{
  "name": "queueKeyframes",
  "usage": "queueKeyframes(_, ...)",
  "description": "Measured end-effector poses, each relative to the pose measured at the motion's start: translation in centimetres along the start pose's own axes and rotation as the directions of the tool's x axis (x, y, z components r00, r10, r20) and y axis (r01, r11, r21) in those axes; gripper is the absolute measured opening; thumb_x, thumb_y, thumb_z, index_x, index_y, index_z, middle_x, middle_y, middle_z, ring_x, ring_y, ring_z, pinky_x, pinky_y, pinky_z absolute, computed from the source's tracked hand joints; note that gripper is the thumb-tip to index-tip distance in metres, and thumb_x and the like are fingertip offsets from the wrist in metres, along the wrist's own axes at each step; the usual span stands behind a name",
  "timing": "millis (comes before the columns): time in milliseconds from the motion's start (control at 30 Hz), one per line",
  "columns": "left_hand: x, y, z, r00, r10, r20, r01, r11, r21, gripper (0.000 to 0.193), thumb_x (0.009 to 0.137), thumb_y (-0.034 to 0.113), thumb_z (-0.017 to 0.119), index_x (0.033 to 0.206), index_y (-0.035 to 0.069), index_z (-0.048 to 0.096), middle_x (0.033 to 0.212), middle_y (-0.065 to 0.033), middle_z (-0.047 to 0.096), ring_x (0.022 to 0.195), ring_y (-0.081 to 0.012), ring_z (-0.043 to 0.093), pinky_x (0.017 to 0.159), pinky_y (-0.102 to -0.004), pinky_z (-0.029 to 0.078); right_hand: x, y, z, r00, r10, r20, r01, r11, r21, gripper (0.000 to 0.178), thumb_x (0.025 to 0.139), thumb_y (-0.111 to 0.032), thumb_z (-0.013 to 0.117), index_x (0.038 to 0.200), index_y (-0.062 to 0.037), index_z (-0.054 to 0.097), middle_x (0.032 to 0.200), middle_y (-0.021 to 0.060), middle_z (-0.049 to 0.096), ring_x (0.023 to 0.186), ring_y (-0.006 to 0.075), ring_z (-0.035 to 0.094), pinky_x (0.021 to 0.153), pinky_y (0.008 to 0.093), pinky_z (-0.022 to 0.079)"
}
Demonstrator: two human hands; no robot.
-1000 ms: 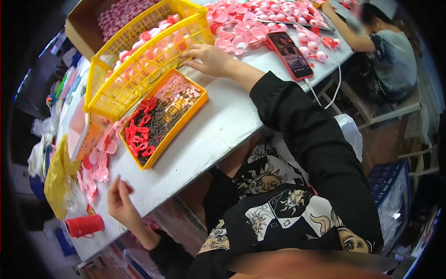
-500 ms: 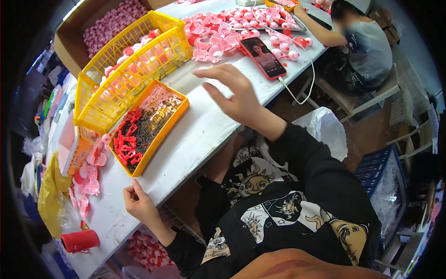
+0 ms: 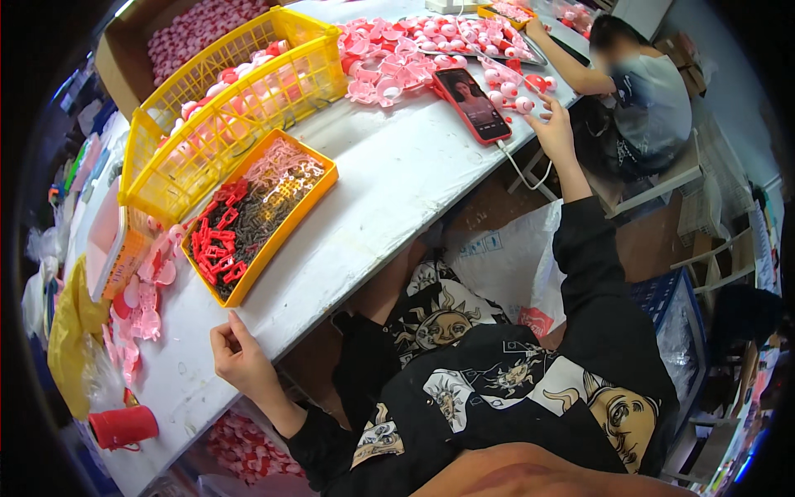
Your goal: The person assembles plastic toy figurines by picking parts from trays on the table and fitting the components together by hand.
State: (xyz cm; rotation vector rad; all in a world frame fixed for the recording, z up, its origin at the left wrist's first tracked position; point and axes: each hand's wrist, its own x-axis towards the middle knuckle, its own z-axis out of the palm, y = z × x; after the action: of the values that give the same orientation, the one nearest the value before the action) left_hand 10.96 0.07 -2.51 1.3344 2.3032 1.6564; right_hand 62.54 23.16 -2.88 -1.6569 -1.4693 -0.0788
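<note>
My left hand point(image 3: 246, 363) rests by the table's front edge, just below the near end of a yellow parts tray point(image 3: 263, 258). Its fingers are curled together, and whatever they may hold is hidden. The tray carries red clip-like pieces point(image 3: 217, 255), dark screws point(image 3: 263, 217), small metal pieces and pale pink pieces point(image 3: 286, 161). My right hand point(image 3: 553, 132) reaches out at the right edge of the table, thumb and forefinger apart. Its fingertips are close to a white charging cable point(image 3: 517, 76) and small pink-and-white round parts point(image 3: 520, 104). A phone in a red case point(image 3: 472, 106) lies left of that hand.
Behind the tray stands a yellow basket point(image 3: 236, 103) of round parts. Pink shell pieces point(image 3: 385, 79) are heaped farther back. A red spool point(image 3: 124, 427) sits at the near left. Another person point(image 3: 650, 103) works at the far right. A white plastic bag point(image 3: 505, 265) hangs by my lap.
My right hand has swung from above the table beside the tray out to the right, past the phone. The left hand has stayed near the tray's near corner, with its fingers curled closer.
</note>
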Motion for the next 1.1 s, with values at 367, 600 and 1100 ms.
queueKeyframes(367,-0.1,0.1,-0.1,0.997,0.071,0.012,-0.071,0.995,0.076,0.028,0.091,0.017,0.061,0.07,0.001,0.052,0.056,0.0,0.045,0.05,-0.0073,0.038,0.047,-0.0244,0.034,5.1,0.2,3.1,0.801,-0.527,0.284,0.576,0.807,-0.127,0.063,0.077,-0.022,0.067,0.136,-0.0224,0.046,0.134,0.0171,0.045,0.119,0.0353,0.048,0.101,0.0407,0.039)
queueKeyframes(600,-0.2,0.4,0.0,0.995,0.102,-0.007,-0.101,0.989,0.104,0.028,0.091,0.016,0.061,0.07,0.0,0.052,0.055,-0.0016,0.045,0.049,-0.0086,0.038,0.046,-0.0255,0.035,7.4,0.6,4.5,0.729,-0.548,0.409,0.665,0.709,-0.235,0.041,0.083,-0.018,0.059,0.124,-0.0209,0.055,0.125,0.0107,0.052,0.116,0.0285,0.051,0.095,0.0401,0.044)
queueKeyframes(1100,-0.1,0.8,-0.1,0.995,0.1,0.01,-0.101,0.988,0.116,0.028,0.091,0.016,0.062,0.07,0.0,0.052,0.055,-0.0038,0.048,0.049,-0.0099,0.041,0.047,-0.0264,0.037,8.2,-0.5,6.1,0.934,-0.296,0.2,0.328,0.932,-0.152,0.031,0.086,-0.027,0.061,0.114,-0.0156,0.056,0.104,0.0136,0.06,0.095,0.0341,0.06,0.078,0.0428,0.049)
